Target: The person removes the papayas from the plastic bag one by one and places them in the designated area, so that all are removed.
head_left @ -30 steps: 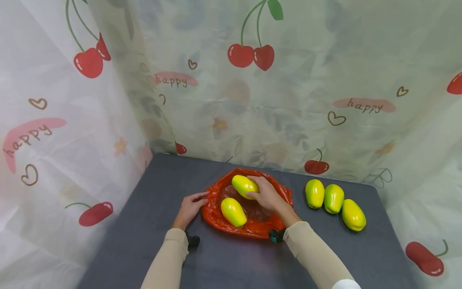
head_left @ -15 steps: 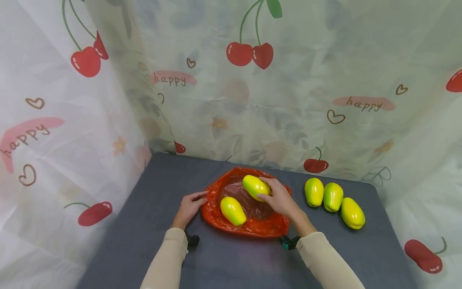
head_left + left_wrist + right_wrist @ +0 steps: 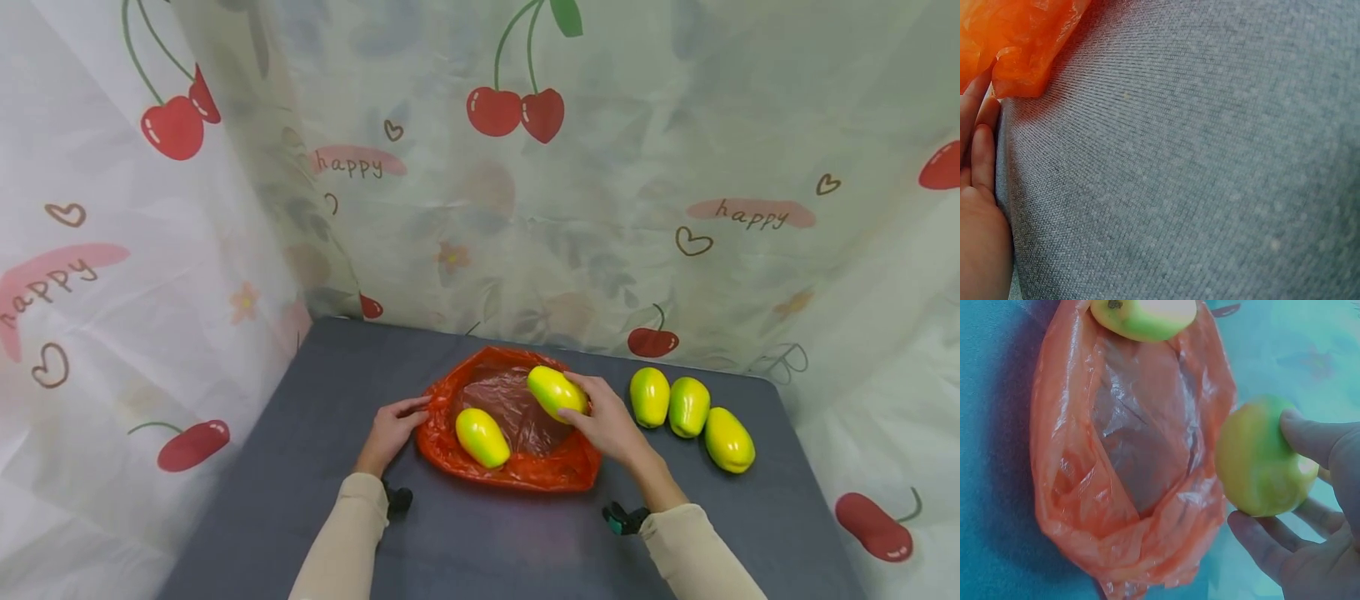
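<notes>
My right hand (image 3: 609,421) grips a smooth, oval yellow-green fruit (image 3: 553,392), mango-like in shape, above the right part of an open red plastic bag (image 3: 517,479). In the right wrist view, thumb and fingers curl round this fruit (image 3: 1260,465), which is held beside the bag's rim. A second such fruit (image 3: 482,437) lies inside the bag, towards its left side. At the bag's left rim, my left hand (image 3: 388,433) touches the plastic with nearly straight fingers. The left wrist view shows those fingers (image 3: 984,156) at a fold of the bag (image 3: 1029,44).
Three more yellow-green fruits (image 3: 688,407) stand in a row on the dark grey table (image 3: 300,533), right of the bag. White curtains (image 3: 615,167) printed with cherries, hearts and "happy" hang behind the table and at both sides.
My right hand has moved right with its fruit, from the middle of the bag to over its right part. The left hand has stayed at the left rim.
</notes>
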Motion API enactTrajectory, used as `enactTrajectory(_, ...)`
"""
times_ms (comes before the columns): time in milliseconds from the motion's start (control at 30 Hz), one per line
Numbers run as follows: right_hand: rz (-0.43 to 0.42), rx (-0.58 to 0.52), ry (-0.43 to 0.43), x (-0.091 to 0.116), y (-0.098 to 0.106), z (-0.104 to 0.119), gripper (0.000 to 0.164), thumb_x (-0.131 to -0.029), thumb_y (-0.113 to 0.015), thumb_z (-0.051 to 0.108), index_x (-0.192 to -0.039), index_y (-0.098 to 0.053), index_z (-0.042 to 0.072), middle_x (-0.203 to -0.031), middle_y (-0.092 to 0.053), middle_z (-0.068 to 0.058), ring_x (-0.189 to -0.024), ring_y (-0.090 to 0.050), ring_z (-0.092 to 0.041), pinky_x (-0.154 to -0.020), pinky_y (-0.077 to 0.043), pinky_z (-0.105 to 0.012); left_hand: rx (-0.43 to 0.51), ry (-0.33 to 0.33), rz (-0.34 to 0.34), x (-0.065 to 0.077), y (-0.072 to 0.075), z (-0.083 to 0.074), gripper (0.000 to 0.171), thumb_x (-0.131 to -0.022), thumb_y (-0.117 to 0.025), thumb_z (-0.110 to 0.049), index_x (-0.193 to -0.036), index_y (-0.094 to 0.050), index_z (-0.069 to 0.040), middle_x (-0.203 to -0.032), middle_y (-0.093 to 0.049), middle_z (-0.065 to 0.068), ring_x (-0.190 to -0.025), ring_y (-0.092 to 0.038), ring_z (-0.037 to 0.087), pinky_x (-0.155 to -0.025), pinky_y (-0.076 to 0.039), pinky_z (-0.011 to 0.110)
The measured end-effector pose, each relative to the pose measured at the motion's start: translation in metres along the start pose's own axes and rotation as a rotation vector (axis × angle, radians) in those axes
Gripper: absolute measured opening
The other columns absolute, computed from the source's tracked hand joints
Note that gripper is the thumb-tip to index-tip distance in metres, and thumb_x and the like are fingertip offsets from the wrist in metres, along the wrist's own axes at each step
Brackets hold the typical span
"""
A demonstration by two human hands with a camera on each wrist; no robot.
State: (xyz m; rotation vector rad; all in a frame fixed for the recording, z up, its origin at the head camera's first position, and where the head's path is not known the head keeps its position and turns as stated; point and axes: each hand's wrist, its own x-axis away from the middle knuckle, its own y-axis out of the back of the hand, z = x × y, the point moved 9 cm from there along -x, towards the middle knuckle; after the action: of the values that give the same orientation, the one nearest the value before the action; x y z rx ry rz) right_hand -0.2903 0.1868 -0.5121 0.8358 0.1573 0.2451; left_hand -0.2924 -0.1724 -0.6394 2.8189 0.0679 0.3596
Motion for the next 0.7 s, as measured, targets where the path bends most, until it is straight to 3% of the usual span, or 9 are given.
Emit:
enactTrajectory(300, -0.018, 0.001, -0.016, 0.017, 0.020, -0.014, 0.066, -0.096, -0.072, 0.028, -0.153, -0.045, 0.011, -0.145, -0.051, -0.018, -0.124, -0.055, -0.034, -0.100, -0.051, -0.053, 0.006, 0.002, -0.005, -0.003, 0.000, 0.002, 0.033, -0.096, -0.070, -0.028, -0.129, -0.073, -0.023, -0.137, -0.068, 0.009, -0.137, -0.056, 0.029, -0.118, -0.042, 0.052)
enactTrajectory(700, -0.078, 0.058, -0.078, 0.046, 0.049, -0.049, 0.066, -0.098, -0.069, 0.032, -0.153, -0.044, 0.007, -0.146, -0.050, -0.023, -0.126, -0.051, -0.038, -0.098, -0.049, -0.055, -0.003, -0.002, -0.002, -0.004, -0.002, 0.004, 0.034, -0.097, -0.069, -0.028, -0.130, -0.072, -0.024, -0.138, -0.068, 0.008, -0.137, -0.056, 0.029, -0.118, -0.043, 0.052)
